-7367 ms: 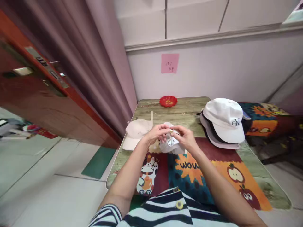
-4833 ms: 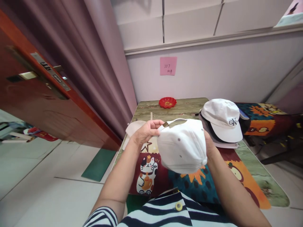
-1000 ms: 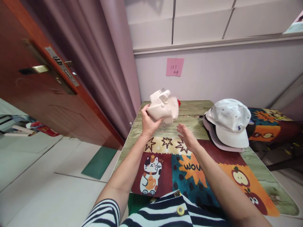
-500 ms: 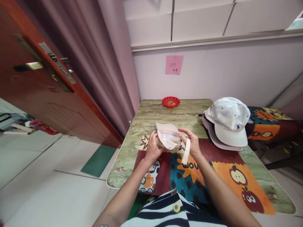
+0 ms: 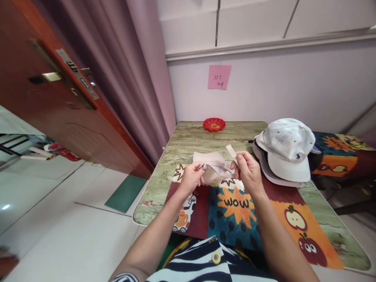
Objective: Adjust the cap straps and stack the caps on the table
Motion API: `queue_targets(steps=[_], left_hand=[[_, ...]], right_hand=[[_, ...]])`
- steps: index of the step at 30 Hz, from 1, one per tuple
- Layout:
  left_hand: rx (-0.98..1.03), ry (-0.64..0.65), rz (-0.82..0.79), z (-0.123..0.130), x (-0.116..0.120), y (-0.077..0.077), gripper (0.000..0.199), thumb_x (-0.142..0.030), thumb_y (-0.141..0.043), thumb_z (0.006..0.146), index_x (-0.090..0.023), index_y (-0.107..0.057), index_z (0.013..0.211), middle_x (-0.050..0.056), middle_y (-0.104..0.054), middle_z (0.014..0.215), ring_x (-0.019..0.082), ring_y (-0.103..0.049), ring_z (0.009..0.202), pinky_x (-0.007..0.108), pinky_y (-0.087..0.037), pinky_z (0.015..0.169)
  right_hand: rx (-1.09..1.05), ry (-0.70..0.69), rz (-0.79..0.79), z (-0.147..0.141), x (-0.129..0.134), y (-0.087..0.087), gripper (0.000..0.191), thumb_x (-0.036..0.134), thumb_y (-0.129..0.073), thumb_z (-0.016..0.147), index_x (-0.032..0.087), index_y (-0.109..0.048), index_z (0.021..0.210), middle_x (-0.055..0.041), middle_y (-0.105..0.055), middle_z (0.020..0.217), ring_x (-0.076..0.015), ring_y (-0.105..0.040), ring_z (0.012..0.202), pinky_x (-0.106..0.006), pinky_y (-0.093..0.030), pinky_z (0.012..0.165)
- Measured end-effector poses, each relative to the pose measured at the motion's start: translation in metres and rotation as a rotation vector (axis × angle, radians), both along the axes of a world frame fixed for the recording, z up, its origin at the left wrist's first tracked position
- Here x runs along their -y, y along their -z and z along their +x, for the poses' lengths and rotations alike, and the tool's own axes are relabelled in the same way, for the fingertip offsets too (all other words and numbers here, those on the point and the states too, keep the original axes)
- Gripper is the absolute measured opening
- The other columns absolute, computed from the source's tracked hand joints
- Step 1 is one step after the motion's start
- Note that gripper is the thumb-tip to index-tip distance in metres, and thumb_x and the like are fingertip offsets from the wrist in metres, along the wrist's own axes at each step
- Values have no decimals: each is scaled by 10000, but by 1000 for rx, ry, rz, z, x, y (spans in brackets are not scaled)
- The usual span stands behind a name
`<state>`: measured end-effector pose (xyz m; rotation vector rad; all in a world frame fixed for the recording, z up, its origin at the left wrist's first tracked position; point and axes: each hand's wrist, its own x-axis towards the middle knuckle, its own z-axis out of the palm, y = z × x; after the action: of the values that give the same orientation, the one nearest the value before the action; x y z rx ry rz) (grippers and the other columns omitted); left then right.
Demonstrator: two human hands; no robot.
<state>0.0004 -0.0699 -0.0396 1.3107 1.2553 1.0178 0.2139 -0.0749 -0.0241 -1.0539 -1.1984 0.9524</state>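
Fingers of the left hand [image 5: 192, 177] pinch the near edge of a beige cap [image 5: 212, 169], and the right hand [image 5: 248, 171] grips its strap [image 5: 231, 151], which sticks up past the thumb. The cap sits low over the patterned mat [image 5: 235, 207] on the table [image 5: 188, 141]. Right of it lies a stack of caps [image 5: 286, 150]; farther back, a red dish [image 5: 214, 124].

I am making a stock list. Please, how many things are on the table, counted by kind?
Caps held in the hands: 1, beige cap
Caps in the stack: at least 3; lower ones partly hidden
Red dish: 1
Patterned mat: 1
Total: at least 6
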Motion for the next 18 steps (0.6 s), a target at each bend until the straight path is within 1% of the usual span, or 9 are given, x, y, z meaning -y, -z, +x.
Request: queue_targets(steps=[1, 2, 5, 7, 9, 11, 14, 16, 18], left_hand=[[55, 20, -36, 0, -4, -4, 266, -454, -692, 847, -188, -677, 848, -37, -548, 459, 92, -415, 346, 207, -281, 377], [101, 36, -50, 0, -7, -9, 320, -490, -715, 825, -181, -666, 888, -46, -548, 454, 78, -391, 325, 197, -254, 362], [163, 74, -38, 1, -11, -24, 419, -518, -786, 761, -185, -609, 944, -66, -565, 473, 57, -407, 317, 171, -243, 357], [168, 106, -41, 1, -12, -32, 424, -506, -799, 754, -195, -581, 943, -75, -561, 472, 55, -424, 318, 163, -238, 356], [161, 157, -59, 1, -15, -35, 395, -481, -799, 759, -190, -588, 922, -73, -551, 464, 57, -433, 321, 163, -239, 352], [159, 193, -81, 0, -20, -36, 355, -436, -806, 755, -174, -614, 897, -67, -544, 461, 52, -433, 329, 163, -248, 354], [171, 197, -102, -2, -28, -32, 301, -374, -807, 753, -149, -639, 861, -54, -546, 476, 42, -440, 354, 156, -273, 368], [164, 192, -86, -1, -30, -25, 292, -363, -791, 766, -141, -645, 885, -50, -551, 487, 47, -463, 374, 151, -300, 381], [157, 167, -45, 2, -29, -16, 320, -365, -772, 779, -152, -624, 967, -61, -552, 498, 64, -500, 389, 149, -332, 389]], right_hand=[[8, 5, 5, 3, 4, -1, 361, 601, -582, 933, 240, -595, 941, 26, -648, 660, -93, -485, 397, -213, -360, 376], [15, 12, 7, 5, 6, -1, 349, 586, -593, 930, 237, -594, 917, 22, -648, 665, -99, -501, 422, -217, -382, 397], [38, 27, -10, 9, 8, -3, 337, 568, -589, 931, 235, -587, 880, -3, -676, 726, -111, -514, 480, -226, -403, 439], [55, 0, -39, 7, 4, -4, 333, 558, -596, 922, 232, -587, 851, -4, -673, 734, -106, -472, 481, -225, -362, 434], [33, -82, -84, 3, -4, -4, 337, 550, -636, 892, 227, -585, 812, 14, -633, 687, -92, -411, 464, -220, -308, 423], [-50, -214, -140, -2, -14, -1, 349, 548, -702, 836, 224, -580, 795, 43, -576, 633, -71, -341, 436, -213, -247, 409], [-232, -384, -195, -11, -27, 16, 386, 543, -780, 756, 225, -568, 815, 76, -516, 605, -45, -237, 408, -200, -159, 393], [-346, -427, -217, -18, -30, 34, 401, 534, -803, 736, 224, -563, 822, 88, -494, 596, -35, -192, 406, -193, -127, 388], [-438, -431, -246, -25, -28, 53, 405, 518, -822, 724, 216, -570, 815, 91, -484, 583, -26, -175, 403, -186, -119, 382]])
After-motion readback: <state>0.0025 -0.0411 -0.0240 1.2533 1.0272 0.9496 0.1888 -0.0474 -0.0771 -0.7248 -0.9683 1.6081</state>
